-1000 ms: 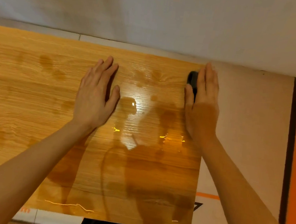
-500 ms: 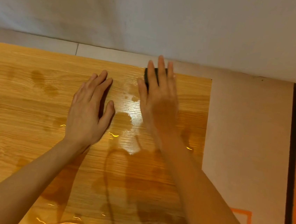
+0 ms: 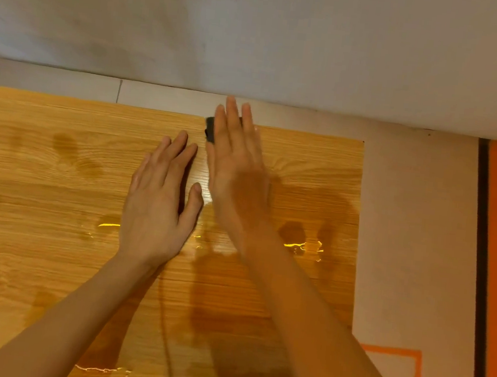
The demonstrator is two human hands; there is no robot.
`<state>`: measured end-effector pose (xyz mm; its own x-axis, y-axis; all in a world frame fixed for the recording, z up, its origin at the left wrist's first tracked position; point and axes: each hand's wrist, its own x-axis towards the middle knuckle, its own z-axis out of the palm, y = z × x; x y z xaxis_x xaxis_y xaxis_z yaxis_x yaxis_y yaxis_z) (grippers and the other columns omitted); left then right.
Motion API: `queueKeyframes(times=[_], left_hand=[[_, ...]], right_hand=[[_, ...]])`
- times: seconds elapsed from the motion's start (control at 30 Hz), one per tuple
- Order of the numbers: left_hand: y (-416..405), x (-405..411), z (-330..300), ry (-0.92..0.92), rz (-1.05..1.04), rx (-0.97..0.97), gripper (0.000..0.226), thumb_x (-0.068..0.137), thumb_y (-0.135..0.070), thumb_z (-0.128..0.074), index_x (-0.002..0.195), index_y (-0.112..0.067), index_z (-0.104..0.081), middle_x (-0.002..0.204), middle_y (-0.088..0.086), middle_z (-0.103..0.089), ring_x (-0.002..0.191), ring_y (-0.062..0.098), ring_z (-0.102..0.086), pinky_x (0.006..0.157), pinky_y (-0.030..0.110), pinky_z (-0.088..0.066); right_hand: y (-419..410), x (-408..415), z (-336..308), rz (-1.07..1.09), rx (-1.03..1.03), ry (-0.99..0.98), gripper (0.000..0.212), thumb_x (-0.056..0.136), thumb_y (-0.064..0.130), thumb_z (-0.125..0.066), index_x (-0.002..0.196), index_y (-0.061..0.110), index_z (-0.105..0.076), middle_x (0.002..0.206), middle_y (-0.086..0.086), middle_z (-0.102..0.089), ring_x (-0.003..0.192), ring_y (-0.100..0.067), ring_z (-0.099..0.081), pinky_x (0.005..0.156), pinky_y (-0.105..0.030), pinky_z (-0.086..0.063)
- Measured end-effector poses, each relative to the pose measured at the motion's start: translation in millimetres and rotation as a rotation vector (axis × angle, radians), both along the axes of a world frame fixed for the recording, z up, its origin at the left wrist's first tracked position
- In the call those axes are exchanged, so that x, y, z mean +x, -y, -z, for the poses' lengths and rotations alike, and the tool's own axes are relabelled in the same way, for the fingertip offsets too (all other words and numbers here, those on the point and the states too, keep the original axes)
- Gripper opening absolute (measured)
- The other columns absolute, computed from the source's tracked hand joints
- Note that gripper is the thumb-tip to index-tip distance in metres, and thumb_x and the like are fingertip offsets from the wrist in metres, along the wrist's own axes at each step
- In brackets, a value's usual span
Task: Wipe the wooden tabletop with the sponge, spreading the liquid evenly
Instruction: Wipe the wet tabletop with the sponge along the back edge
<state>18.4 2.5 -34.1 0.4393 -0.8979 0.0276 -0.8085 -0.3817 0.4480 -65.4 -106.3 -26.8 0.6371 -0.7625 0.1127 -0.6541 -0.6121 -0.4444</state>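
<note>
At far edge of wet wooden tabletop [image 3: 303,175], right hand [image 3: 237,168] presses dark sponge [image 3: 209,130] with straight fingers; left hand [image 3: 159,206] rests flat, fingers extended, just beside it.

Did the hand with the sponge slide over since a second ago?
Yes. The right hand, pressing the dark sponge, has slid leftward along the far edge of the wooden tabletop, away from its right corner, and is now beside the left hand.

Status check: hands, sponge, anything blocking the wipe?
Right hand flat, pressing dark sponge at tabletop far edge. Left hand flat on the wood, close beside the right. Wet patches remain.
</note>
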Motion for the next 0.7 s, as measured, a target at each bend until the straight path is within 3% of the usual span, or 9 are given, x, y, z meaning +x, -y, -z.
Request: queueKeyframes(times=[0.07, 0.13, 0.2, 0.27, 0.33, 0.43, 0.53, 0.7], left_hand=[[-1, 0, 0, -0.001, 0.006, -0.004, 0.055, 0.105, -0.034, -0.040, 0.155, -0.013, -0.037, 0.167, 0.001, -0.026, 0.157, 0.017, -0.015, 0.128, 0.036, -0.011], [0, 0, 0, -0.009, 0.012, -0.012, 0.055, 0.105, -0.034, -0.040, 0.156, -0.013, -0.036, 0.167, 0.001, -0.026, 0.157, 0.017, -0.015, 0.128, 0.032, -0.007], [-1, 1, 0, -0.015, 0.010, -0.012, 0.056, 0.105, -0.033, -0.040, 0.156, -0.012, -0.036, 0.167, 0.003, -0.026, 0.157, 0.019, -0.015, 0.128, 0.031, -0.005], [0, 1, -1, -0.026, 0.010, -0.024, 0.055, 0.105, -0.030, -0.042, 0.155, -0.010, -0.036, 0.166, 0.004, -0.028, 0.157, 0.021, -0.016, 0.128, 0.035, -0.009], [0, 2, -2, -0.037, 0.009, -0.035, 0.055, 0.105, -0.026, -0.044, 0.156, -0.009, -0.035, 0.166, 0.005, -0.028, 0.157, 0.022, -0.017, 0.128, 0.038, -0.011], [1, 4, -7, -0.134, -0.026, -0.082, 0.053, 0.107, -0.017, -0.046, 0.157, -0.005, -0.032, 0.167, 0.009, -0.026, 0.156, 0.021, -0.018, 0.128, 0.042, -0.012], [-14, 13, -12, -0.190, -0.010, -0.085, 0.054, 0.105, -0.011, -0.047, 0.157, -0.005, -0.031, 0.167, 0.010, -0.024, 0.157, 0.021, -0.014, 0.129, 0.040, -0.006], [-59, 44, -18, -0.151, -0.022, -0.022, 0.056, 0.103, -0.025, -0.041, 0.157, -0.010, -0.034, 0.167, 0.005, -0.024, 0.158, 0.016, -0.011, 0.129, 0.033, -0.001]], right_hand=[[13, -27, -1, -0.020, -0.112, -0.063, 0.050, 0.100, 0.010, -0.042, 0.147, 0.003, -0.031, 0.157, -0.015, -0.025, 0.147, -0.032, -0.019, 0.121, -0.042, -0.022], [33, -69, 1, 0.156, -0.103, -0.070, 0.046, 0.100, 0.012, -0.041, 0.144, -0.001, -0.035, 0.155, -0.018, -0.028, 0.146, -0.034, -0.022, 0.120, -0.046, -0.025], [44, -96, 0, 0.425, -0.009, -0.009, 0.047, 0.105, 0.016, -0.037, 0.148, 0.001, -0.027, 0.158, -0.016, -0.022, 0.149, -0.031, -0.014, 0.122, -0.045, -0.018], [36, -76, -1, 0.532, -0.008, -0.035, 0.047, 0.108, 0.021, -0.024, 0.151, 0.003, -0.015, 0.160, -0.015, -0.012, 0.150, -0.030, -0.005, 0.124, -0.040, -0.008], [15, -29, -1, 0.413, -0.002, -0.068, 0.047, 0.108, 0.019, -0.019, 0.151, 0.004, -0.009, 0.160, -0.016, -0.006, 0.150, -0.031, -0.001, 0.124, -0.038, 0.002], [-7, 21, -1, 0.059, 0.053, -0.046, 0.049, 0.106, 0.017, -0.035, 0.151, 0.004, -0.020, 0.160, -0.011, -0.015, 0.150, -0.028, -0.007, 0.124, -0.037, -0.005], [17, -10, -8, -0.046, 0.076, -0.078, 0.048, 0.105, 0.020, -0.035, 0.151, 0.008, -0.023, 0.161, -0.007, -0.018, 0.150, -0.023, -0.008, 0.123, -0.036, -0.010], [34, -79, -20, 0.508, 0.167, 0.000, 0.048, 0.106, 0.020, -0.031, 0.151, 0.008, -0.022, 0.161, -0.008, -0.013, 0.150, -0.022, -0.006, 0.124, -0.035, -0.006]])
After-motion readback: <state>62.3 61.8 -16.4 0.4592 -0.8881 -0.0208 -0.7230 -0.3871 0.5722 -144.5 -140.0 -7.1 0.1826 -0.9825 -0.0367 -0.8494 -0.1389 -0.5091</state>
